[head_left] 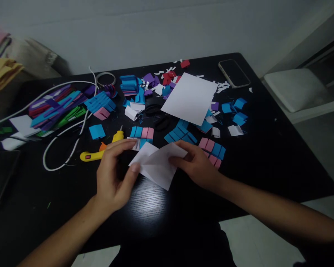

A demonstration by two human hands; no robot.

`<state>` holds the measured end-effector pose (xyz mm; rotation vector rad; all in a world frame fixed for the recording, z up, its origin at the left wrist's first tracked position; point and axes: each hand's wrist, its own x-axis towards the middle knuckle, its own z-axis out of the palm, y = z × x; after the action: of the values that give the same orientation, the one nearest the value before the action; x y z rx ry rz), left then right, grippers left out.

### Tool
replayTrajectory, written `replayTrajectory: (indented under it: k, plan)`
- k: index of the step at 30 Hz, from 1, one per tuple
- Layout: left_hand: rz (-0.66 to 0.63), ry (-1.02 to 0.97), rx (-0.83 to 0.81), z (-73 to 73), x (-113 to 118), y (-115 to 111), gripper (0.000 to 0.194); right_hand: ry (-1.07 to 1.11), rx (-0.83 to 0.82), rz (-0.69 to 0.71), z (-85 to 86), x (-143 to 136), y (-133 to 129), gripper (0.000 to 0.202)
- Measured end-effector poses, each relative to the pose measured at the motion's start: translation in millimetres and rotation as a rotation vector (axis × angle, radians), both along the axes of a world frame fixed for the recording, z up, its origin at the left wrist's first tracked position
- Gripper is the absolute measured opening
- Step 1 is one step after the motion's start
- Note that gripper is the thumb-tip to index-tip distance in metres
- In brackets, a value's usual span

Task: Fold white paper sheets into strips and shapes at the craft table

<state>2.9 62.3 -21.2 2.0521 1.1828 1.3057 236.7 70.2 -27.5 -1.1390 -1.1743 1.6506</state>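
Observation:
A creased white paper [158, 167] is held up between my two hands above the front of the black table. My left hand [115, 174] has its thumb against the paper's left corner, with its fingers curved behind. At the paper's upper right, my right hand [196, 163] pinches the edge between thumb and fingers. Just behind the paper lie pink and blue folded strips [141, 132]. To the right, beyond my right hand, is another pink and blue strip group [213, 148]. A yellow glue gun [94, 155] rests beside my left hand.
A large white sheet [190, 98] lies over coloured scraps and black scissors [161, 121]. A phone [234, 73] is at the back right. A white cable [48, 152] loops at left near folded coloured papers [55, 104]. A white stool [295, 89] stands beyond the table.

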Motion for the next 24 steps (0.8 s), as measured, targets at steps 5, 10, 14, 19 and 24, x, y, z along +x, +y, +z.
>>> replayTrajectory:
  k: [5, 10, 14, 19, 24]
  plan:
    - [-0.122, 0.058, 0.124, -3.4, 2.0, -5.1, 0.082, -0.027, 0.014, -0.002, 2.2, -2.9, -2.6, 0.009]
    - [-0.027, 0.192, 0.008, -1.3, 12.4, -10.6, 0.104, 0.002, 0.01, -0.024, 2.9, -6.5, -6.3, 0.015]
    - [0.02, 0.255, -0.021, 0.3, 17.1, -12.0, 0.095, 0.072, -0.002, 0.041, 4.1, -7.6, -9.7, 0.024]
    - [-0.02, 0.305, 0.001, 1.8, 14.1, -10.9, 0.087, 0.127, -0.007, 0.047, 2.4, -5.7, -10.1, 0.03]
    - [-0.021, 0.344, -0.043, 3.5, 13.2, -10.4, 0.07, 0.114, -0.005, 0.077, 4.3, -3.4, -7.5, 0.029]
